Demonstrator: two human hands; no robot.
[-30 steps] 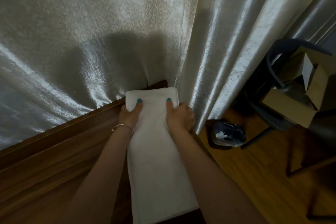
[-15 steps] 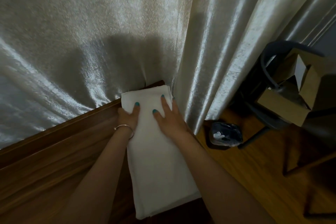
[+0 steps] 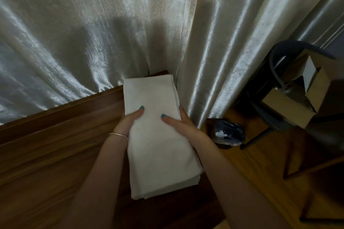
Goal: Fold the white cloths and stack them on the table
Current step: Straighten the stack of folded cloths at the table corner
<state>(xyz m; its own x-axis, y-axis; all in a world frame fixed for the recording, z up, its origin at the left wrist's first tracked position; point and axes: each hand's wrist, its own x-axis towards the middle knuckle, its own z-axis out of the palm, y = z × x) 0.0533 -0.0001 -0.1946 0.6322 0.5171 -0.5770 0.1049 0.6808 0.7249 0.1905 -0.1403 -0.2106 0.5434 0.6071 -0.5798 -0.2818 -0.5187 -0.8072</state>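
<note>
My left hand grips the left edge of the folded white cloth, thumb lying across the top, the other fingers hidden underneath. My right hand holds the right edge the same way, thumb flat on top and the fingers tucked along the side. The cloth is a long narrow strip of several layers lying on the wooden table, its far end against the shiny pale curtain, its near end at the table's edge. To the right, on the floor, sit a dark bin and a chair carrying cardboard boxes
</note>
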